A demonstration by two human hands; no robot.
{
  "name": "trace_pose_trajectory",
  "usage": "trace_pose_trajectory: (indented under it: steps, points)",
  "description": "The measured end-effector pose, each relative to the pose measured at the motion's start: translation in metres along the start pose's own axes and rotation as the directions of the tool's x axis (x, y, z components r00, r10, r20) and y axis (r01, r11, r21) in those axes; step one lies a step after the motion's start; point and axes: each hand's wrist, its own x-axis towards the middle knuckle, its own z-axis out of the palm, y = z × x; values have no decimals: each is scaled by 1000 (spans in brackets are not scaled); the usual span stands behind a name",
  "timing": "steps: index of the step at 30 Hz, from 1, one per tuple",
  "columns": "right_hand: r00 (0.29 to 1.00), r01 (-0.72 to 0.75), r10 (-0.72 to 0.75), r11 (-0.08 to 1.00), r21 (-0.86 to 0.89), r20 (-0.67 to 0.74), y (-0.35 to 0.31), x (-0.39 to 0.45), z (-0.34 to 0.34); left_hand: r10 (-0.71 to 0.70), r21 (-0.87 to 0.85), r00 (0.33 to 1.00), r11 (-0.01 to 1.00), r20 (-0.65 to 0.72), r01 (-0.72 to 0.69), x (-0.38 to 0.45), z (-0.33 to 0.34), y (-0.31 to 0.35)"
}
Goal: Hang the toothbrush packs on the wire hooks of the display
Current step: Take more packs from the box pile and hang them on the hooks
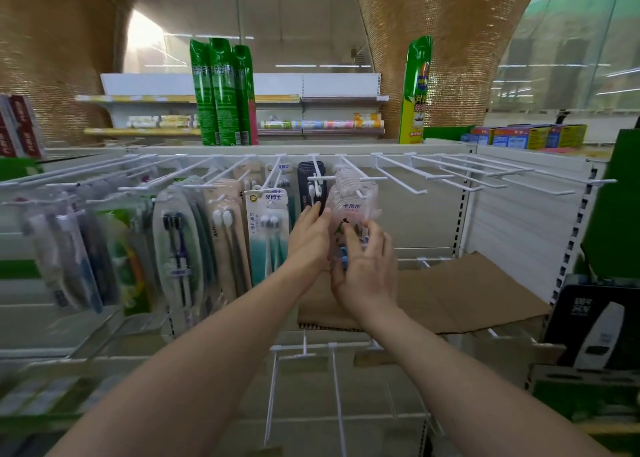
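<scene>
Two bare hands meet on a stack of clear toothbrush packs hanging from a white wire hook on the display. The left hand presses its fingers flat against the stack's left edge; the right hand cups the lower front, fingers spread and curled around the packs. Both hands grip the stack, which is threaded on the hook above them. Just left of the left hand hangs a white-and-teal pack, with a black pack behind its fingertips and more packs further left. Right of the right hand, a row of bare hooks juts out. Flattened cardboard lies on the shelf behind and below the right hand. Green bags stand on top, above both hands.
</scene>
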Motion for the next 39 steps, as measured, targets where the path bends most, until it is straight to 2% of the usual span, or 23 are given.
trace_pose_trajectory:
  steps: [3, 8, 14, 18, 27, 39]
  points:
    - [1000, 18, -18, 999, -39, 15, 4, 3, 2, -29, -17, 1000, 999, -8, 29, -7, -3, -8]
    - [997, -8, 13, 998, -67, 79, 10, 16, 14, -8, 59, 1000, 998, 17, 7, -10, -3, -13]
    - [998, -3, 7, 997, -72, 57, 7, 30, 29, -23, 86, 1000, 996, -4, 24, 3, 0, -14]
    - [1000, 6, -4, 997, -78, 25, 10, 40, 41, 15, 198, 1000, 980, 21, -19, 18, 5, -14]
    - [999, -25, 23, 997, -78, -24, 22, 62, 71, -75, 144, 996, 986, -56, 83, 55, 17, -29]
    - [1000, -17, 16, 1000, -25, -13, 31, 76, 93, -57, 150, 997, 987, -42, 63, 73, 16, -33]
